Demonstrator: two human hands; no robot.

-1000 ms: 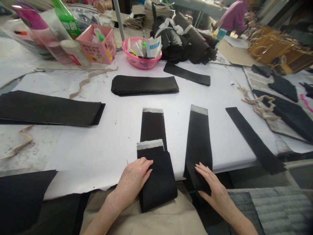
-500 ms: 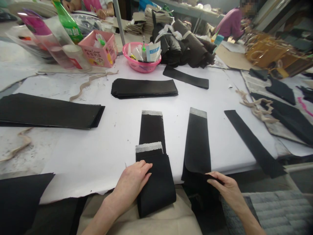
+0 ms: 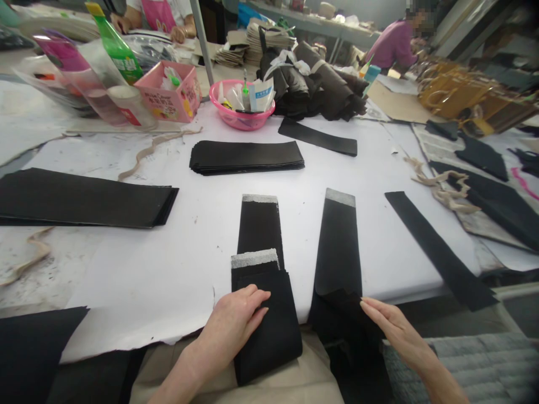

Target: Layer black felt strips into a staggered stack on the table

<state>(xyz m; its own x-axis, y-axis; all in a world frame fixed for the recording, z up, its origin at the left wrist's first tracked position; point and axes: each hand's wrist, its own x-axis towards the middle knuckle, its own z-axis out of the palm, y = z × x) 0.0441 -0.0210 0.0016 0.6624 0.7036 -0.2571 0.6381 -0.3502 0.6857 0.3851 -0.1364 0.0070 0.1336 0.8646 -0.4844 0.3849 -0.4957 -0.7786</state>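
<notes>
My left hand lies on a folded black strip, its fingers reaching across the top with thumb and forefinger slightly apart. That strip bends over the table's front edge above my lap and has a grey-white band at its far end. Under it, another black strip with a similar band extends away from me. My right hand has its fingertips pressed together at the right edge of a second black strip, where the layers fold at the table edge. Whatever lies between those fingertips is partly hidden.
Black strip stacks lie on the white-covered table. A single strip hangs over the right edge. Farther back are a pink basin, a pink box and a green bottle. Two people work behind.
My left hand has slid slightly right over the folded strip. The flap by my right hand has lowered, and the right fingers look straighter. The view has shifted slightly.
</notes>
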